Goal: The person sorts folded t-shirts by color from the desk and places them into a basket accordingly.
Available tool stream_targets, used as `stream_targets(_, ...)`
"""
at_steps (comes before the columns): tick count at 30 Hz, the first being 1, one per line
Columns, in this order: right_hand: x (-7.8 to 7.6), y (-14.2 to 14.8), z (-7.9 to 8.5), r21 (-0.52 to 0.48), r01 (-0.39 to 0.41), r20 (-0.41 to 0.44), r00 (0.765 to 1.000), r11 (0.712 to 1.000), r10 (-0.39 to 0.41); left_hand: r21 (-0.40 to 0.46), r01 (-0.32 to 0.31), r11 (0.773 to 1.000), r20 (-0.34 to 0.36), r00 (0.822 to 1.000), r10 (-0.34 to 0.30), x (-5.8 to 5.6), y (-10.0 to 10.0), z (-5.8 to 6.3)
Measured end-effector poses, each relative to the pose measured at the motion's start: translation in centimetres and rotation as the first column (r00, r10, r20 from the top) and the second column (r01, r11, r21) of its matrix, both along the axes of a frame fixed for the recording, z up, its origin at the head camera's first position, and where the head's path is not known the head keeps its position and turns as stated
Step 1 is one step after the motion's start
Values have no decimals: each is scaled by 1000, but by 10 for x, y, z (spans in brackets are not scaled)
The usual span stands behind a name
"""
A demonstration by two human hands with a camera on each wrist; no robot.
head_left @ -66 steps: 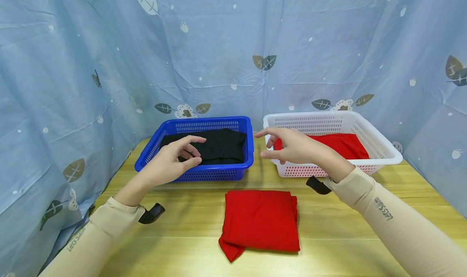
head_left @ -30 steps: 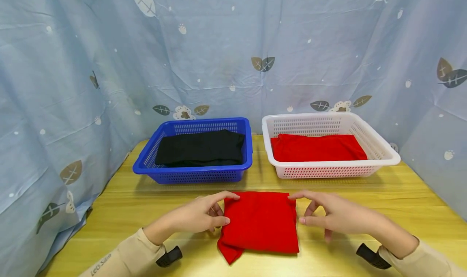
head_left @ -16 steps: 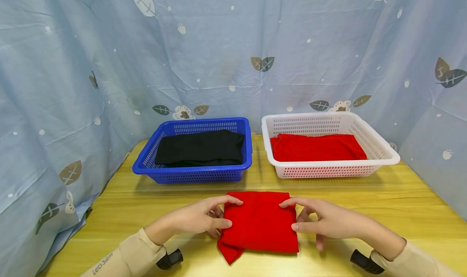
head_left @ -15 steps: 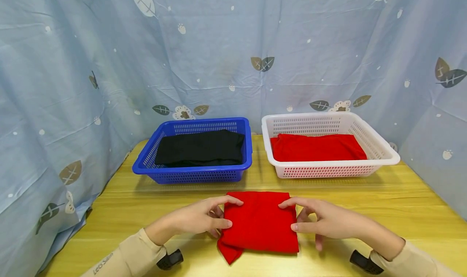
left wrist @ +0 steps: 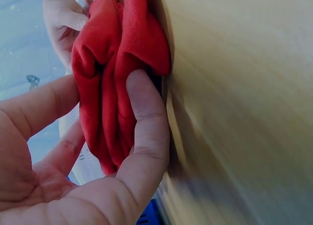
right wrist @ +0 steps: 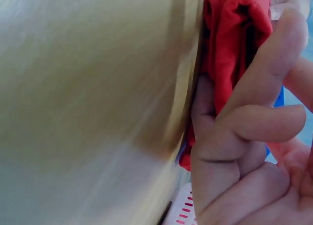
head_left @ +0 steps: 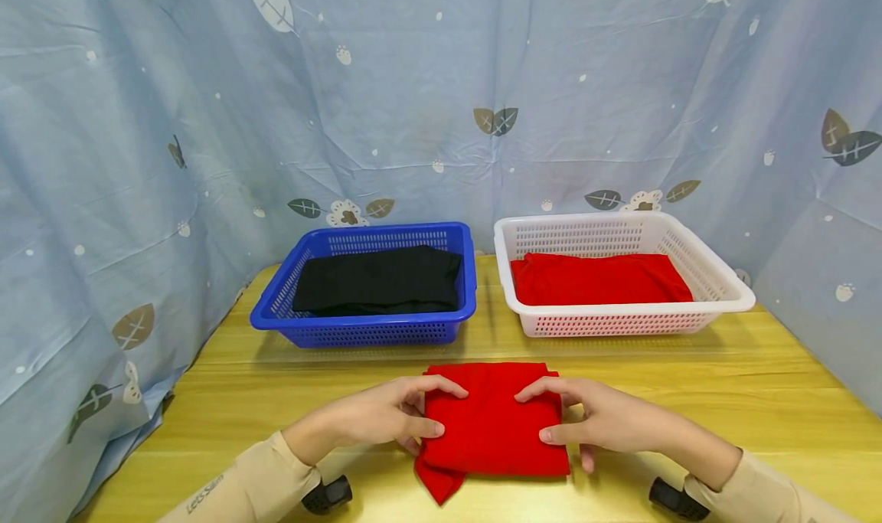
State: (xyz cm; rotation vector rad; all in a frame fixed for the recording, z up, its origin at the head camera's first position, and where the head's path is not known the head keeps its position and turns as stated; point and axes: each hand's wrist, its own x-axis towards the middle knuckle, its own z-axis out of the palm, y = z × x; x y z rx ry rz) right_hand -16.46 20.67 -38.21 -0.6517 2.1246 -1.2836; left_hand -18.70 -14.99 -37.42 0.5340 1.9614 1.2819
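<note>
A folded red cloth garment [head_left: 492, 431] lies on the wooden table in front of the baskets, one corner sticking out at its lower left. My left hand [head_left: 382, 413] grips its left side, thumb and index finger on top. In the left wrist view, one finger bends in at the table side of the layered red garment [left wrist: 110, 63]. From the right, my right hand [head_left: 609, 417] holds the opposite side, with thumb and index fingertip on the top layer. The right wrist view has a finger tucked between the red garment [right wrist: 230, 54] and the table.
Behind the garment stands a blue basket [head_left: 386, 320] with folded black cloth [head_left: 379, 278] in it. To its right, a white basket [head_left: 620, 308] holds another folded red cloth [head_left: 599, 278]. A patterned blue curtain [head_left: 413, 86] hangs around the wooden table [head_left: 227, 385].
Both hands came down from near the baskets to the red garment's sides. Over the last half second they moved further inward over it, and the garment's lower edge shifted slightly right.
</note>
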Motion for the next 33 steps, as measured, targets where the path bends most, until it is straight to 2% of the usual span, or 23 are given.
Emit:
stream_targets(12, -2, -4, -9, -27, 30, -18, 999, 999, -31, 82, -27, 996, 87, 996, 20, 2, 5, -5)
stream_targets(17, -1, -3, -11, -14, 47, -13, 999, 999, -47, 105, -49, 993, 84, 996, 40, 2, 8, -9)
stream_targets(26, 0, 2, -8, -15, 72, -31, 997, 997, -72, 98, -71, 993, 27, 997, 68, 1, 15, -3)
stream_targets(29, 0, 5, -3, -17, 78, -35, 996, 997, -78, 87, -56, 995, -22, 998, 58, -1, 17, 2)
stream_targets(33, 0, 9, 5, -12, 89, -54, 995, 996, -89, 53, -29, 998, -127, 991, 35, -3, 21, 11)
